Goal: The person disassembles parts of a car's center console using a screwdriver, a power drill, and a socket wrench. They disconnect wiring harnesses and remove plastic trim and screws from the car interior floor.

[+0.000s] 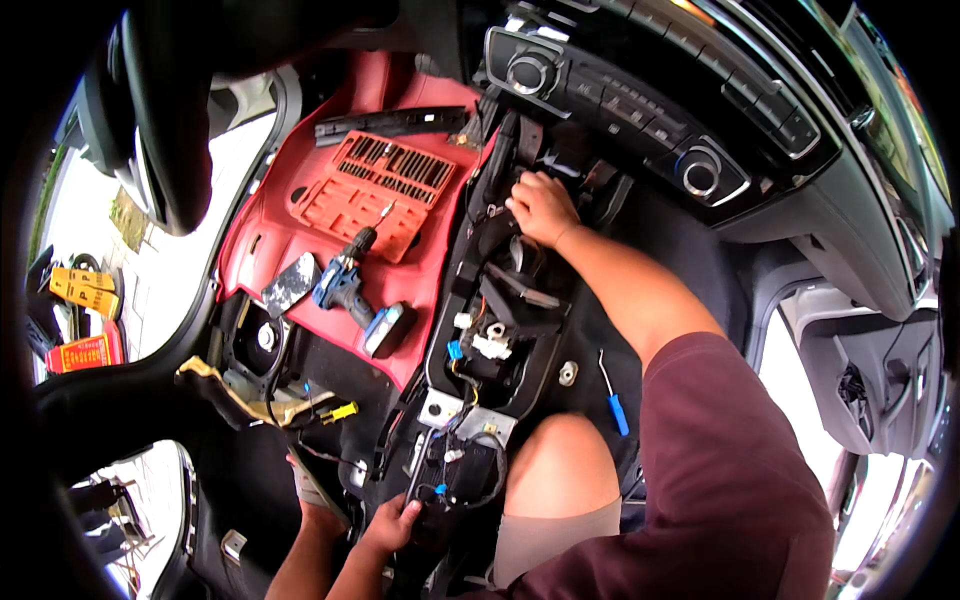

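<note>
watching remotely: left hand [394, 523] closed around slim bar [417, 462] at rear of console [530, 395]; right hand [545, 208] at its front, grip hidden, i can't tell. i'd apply force evenly, sparing loose wiring [501, 470].

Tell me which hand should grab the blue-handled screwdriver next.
Likely the right hand: the blue-handled screwdriver lies right of the bare knee. The left hand is across that knee, at a metal bar. Whether the right hand holds anything is unclear.
</note>
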The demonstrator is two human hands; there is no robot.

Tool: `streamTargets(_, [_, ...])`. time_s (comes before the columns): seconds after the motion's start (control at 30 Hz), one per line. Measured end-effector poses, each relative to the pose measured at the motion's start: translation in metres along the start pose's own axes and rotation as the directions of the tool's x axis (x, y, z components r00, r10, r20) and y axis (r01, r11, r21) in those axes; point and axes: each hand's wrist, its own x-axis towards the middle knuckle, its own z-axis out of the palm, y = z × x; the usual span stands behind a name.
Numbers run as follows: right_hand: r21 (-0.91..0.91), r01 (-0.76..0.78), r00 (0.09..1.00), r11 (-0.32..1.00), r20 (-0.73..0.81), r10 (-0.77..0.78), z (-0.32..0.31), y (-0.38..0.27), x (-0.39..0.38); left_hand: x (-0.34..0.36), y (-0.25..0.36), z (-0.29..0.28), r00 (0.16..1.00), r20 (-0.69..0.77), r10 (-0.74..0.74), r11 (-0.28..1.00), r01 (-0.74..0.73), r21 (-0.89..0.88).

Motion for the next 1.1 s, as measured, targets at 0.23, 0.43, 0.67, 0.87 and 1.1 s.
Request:
streamTargets(0.23, [0.067, 0.141, 0.98, 0.988, -0.149, -0.13, 0.007, 0.004, 0.002, -0.006, 0.012, 0.001, 1.0, -0.004, -0.026, 0.999, 0.026, -0.032])
streamTargets(0.43, [0.052, 0.136, 0.98, 0.989, -0.15, -0.127, 0.008, 0.009, 0.001, 0.001, 0.014, 0.002, 0.997, -0.032, -0.076, 0.997, 0.076, -0.001])
streamTargets(0.67, [0.018, 0.151, 0.978, 0.988, -0.147, -0.147, 0.016, 0.01, 0.003, 0.004, 0.008, 0.008, 0.995, -0.088, -0.043, 0.995, 0.051, 0.085])
streamTargets(0.87, [0.02, 0.142, 0.982, 0.99, -0.131, -0.138, 0.016, 0.012, 0.005, -0.004, 0.028, 0.002, 0.994, -0.089, -0.059, 0.979, 0.075, 0.189])
streamTargets(1.1, [0.352, -0.164, 0.986, 0.922, 0.08, 0.145, 0.008, 0.026, -0.001, 0.006, 0.024, 0.001, 0.987, -0.163, 0.003, 0.928, 0.058, 0.368])
